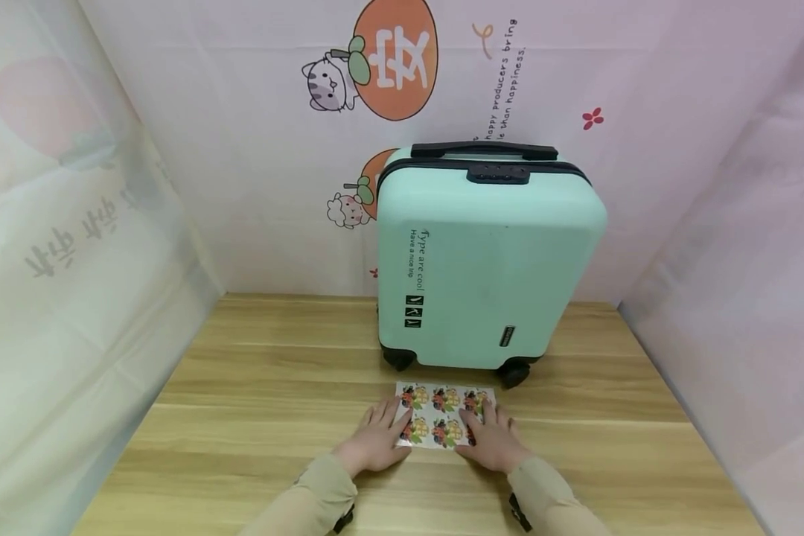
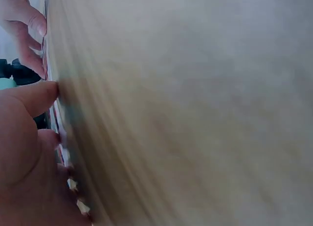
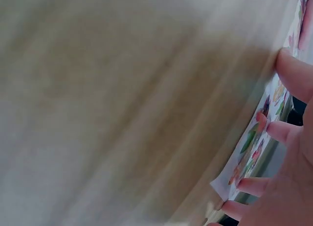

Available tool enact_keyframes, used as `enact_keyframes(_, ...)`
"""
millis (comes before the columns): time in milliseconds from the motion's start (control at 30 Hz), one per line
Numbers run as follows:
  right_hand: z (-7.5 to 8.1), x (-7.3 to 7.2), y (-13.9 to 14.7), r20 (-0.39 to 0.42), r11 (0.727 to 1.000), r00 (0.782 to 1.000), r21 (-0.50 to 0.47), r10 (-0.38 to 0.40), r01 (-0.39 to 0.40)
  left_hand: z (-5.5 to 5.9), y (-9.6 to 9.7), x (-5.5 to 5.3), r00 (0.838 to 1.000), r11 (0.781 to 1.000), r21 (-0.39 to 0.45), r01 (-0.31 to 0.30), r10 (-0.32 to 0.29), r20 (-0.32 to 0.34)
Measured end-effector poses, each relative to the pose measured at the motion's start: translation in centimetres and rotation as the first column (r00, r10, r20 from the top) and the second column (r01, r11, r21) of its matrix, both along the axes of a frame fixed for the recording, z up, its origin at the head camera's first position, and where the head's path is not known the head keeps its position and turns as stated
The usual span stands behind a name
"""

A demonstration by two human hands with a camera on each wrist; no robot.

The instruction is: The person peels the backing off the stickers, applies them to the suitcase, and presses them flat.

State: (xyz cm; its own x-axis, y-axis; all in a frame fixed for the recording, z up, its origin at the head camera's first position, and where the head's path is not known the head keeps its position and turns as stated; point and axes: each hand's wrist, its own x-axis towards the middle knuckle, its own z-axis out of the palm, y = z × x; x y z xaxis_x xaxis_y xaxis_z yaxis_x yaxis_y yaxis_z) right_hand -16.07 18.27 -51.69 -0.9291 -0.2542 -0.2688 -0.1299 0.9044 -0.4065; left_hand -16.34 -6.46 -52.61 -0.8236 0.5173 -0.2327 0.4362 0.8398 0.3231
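Observation:
A sheet of fruit stickers (image 1: 447, 417) lies flat on the wooden table, printed with several fruit clusters. My left hand (image 1: 377, 441) rests on its left edge with the fingers spread. On the right edge lies my right hand (image 1: 494, 438), its fingers also spread and touching the sheet. In the right wrist view, a corner of the sticker sheet (image 3: 224, 185) lifts slightly beside the fingertips. The left wrist view shows my left hand (image 2: 29, 152) at the sheet's edge, with the other hand beyond it.
A mint-green suitcase (image 1: 485, 260) stands upright just behind the sheet, its black wheels (image 1: 513, 372) on the wooden table (image 1: 254, 417). Printed white cloth (image 1: 261, 149) hangs behind and at both sides. Dark straps sit near both wrists.

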Motion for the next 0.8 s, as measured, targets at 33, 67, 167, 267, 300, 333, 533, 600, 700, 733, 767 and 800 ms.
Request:
enact_keyframes(33, -0.1, 0.1, 0.0, -0.008, 1.000, 1.000, -0.003, 0.004, -0.004, 0.0, -0.1, 0.0, 1.000, 1.000, -0.007, 0.009, -0.009, 0.001)
enact_keyframes(67, -0.1, 0.1, 0.0, -0.016, 1.000, 1.000, -0.001, 0.011, -0.011, 0.0, -0.2, 0.0, 1.000, 1.000, -0.015, 0.017, -0.017, 0.007)
enact_keyframes(167, -0.4, 0.2, 0.0, -0.036, 0.999, 0.999, 0.001, 0.034, -0.034, 0.0, -0.5, 0.0, 0.999, 0.999, -0.014, 0.035, -0.034, 0.037)
enact_keyframes(267, -0.4, -0.1, 0.3, -0.060, 0.999, 0.997, -0.009, 0.041, -0.041, -0.4, -0.7, -0.2, 0.995, 0.999, -0.002, 0.054, -0.053, 0.081)
enact_keyframes(300, -0.4, -0.2, 0.4, -0.078, 0.999, 0.996, -0.014, 0.046, -0.048, -0.5, -0.7, -0.2, 0.994, 0.998, 0.006, 0.057, -0.057, 0.091)
enact_keyframes(333, -0.4, -0.4, 0.5, -0.093, 0.998, 0.994, -0.022, 0.051, -0.053, -0.8, -0.9, -0.2, 0.993, 0.998, 0.015, 0.059, -0.060, 0.097)
enact_keyframes(533, -0.7, -1.2, 1.1, -0.146, 0.994, 0.987, -0.078, 0.062, -0.074, -1.5, -1.2, 0.1, 0.992, 0.998, 0.036, 0.059, -0.062, 0.109)
enact_keyframes(600, -0.8, -1.3, 1.2, -0.152, 0.994, 0.987, -0.086, 0.056, -0.070, -1.0, -1.1, 0.3, 0.993, 0.998, 0.028, 0.058, -0.060, 0.097)
enact_keyframes(700, -0.6, -1.3, 1.3, -0.165, 0.995, 0.985, -0.080, 0.050, -0.063, -0.5, -0.9, 0.3, 0.997, 0.997, 0.045, 0.055, -0.058, 0.057)
enact_keyframes(733, -0.5, -1.3, 1.3, -0.169, 0.995, 0.984, -0.076, 0.048, -0.062, -0.5, -0.9, 0.2, 0.997, 0.997, 0.056, 0.055, -0.057, 0.042)
enact_keyframes(767, -0.4, -1.3, 1.3, -0.174, 0.996, 0.983, -0.070, 0.049, -0.062, -0.6, -0.9, 0.0, 0.998, 0.995, 0.077, 0.056, -0.058, 0.019)
enact_keyframes(800, -0.4, -1.2, 1.2, -0.174, 0.996, 0.984, -0.070, 0.047, -0.060, -0.7, -0.8, -0.2, 0.998, 0.994, 0.095, 0.058, -0.057, -0.007)
